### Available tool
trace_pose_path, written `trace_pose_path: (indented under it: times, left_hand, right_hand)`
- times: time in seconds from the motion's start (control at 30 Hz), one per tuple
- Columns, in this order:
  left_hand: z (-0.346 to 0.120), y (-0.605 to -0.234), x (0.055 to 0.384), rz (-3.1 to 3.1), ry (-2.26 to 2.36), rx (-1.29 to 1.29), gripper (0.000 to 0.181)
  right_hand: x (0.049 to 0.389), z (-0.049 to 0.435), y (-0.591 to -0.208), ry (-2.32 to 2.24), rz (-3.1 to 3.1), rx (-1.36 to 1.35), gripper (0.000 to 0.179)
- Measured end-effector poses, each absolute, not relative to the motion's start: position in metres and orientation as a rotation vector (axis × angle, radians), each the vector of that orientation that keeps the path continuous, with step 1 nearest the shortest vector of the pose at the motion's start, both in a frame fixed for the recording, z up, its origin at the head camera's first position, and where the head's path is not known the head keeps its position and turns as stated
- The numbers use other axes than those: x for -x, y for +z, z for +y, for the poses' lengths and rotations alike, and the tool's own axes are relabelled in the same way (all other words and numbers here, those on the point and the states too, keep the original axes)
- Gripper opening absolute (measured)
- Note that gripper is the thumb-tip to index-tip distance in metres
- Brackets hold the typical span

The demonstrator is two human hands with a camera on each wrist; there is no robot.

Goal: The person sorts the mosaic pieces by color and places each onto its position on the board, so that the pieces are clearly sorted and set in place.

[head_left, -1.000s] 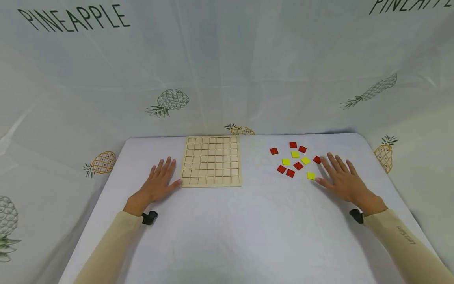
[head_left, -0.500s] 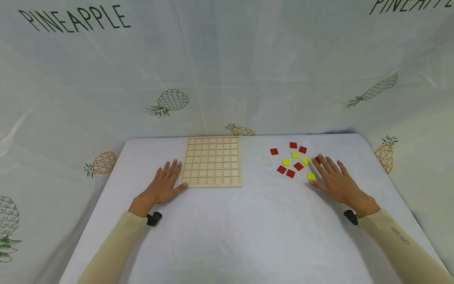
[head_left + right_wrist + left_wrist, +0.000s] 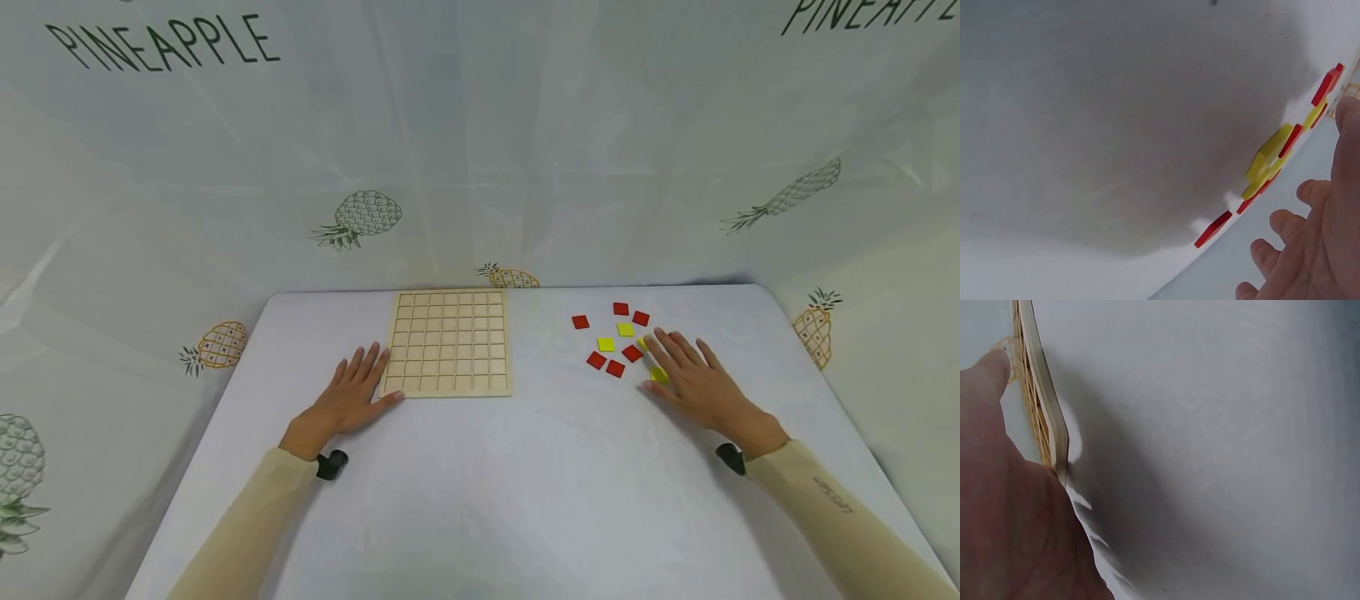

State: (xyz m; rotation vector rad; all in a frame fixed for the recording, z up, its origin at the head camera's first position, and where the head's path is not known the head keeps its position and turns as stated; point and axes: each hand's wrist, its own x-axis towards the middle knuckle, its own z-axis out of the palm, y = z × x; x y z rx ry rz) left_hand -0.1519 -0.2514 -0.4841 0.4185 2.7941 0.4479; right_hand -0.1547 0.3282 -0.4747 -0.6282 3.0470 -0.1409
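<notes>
A square wooden grid board [image 3: 450,343] lies flat toward the table's far edge, its cells bare. My left hand [image 3: 347,404] is spread at the board's near-left corner, fingers straight, thumb by the corner; the left wrist view shows the board's edge [image 3: 1047,400] beside the thumb. Small red tiles [image 3: 581,322] and yellow tiles [image 3: 606,344] are scattered right of the board. Over the right side of this group my right hand [image 3: 697,385] reaches with straight fingers, holding nothing. It partly covers a yellow tile [image 3: 658,375]. In the right wrist view the fingers appear raised above the table.
The white table [image 3: 480,492] reaches back to a hanging pineapple-print sheet [image 3: 480,150], which also rises at both sides. A small black device [image 3: 332,464] sits on the left wrist, another black device [image 3: 731,458] on the right.
Both hands have moved inward: the left slightly right toward the board's corner, the right leftward over the tiles, now covering a red tile seen earlier. The board and visible tiles keep their places.
</notes>
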Motion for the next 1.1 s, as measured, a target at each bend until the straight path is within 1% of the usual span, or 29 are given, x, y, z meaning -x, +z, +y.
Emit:
trace_pose_path:
  times: [0.53,1.1]
  left_hand:
    - [-0.248,-0.487,0.154,2.781,0.396,-0.366,0.091]
    - [-0.248,-0.489,0.153,2.792,0.376,-0.353,0.085]
  right_hand:
    - [0.166,0.319,-0.477,-0.093,3.051,0.756,0.076]
    - [0.176,0.317,-0.483,-0.028,3.042,0.781,0.069]
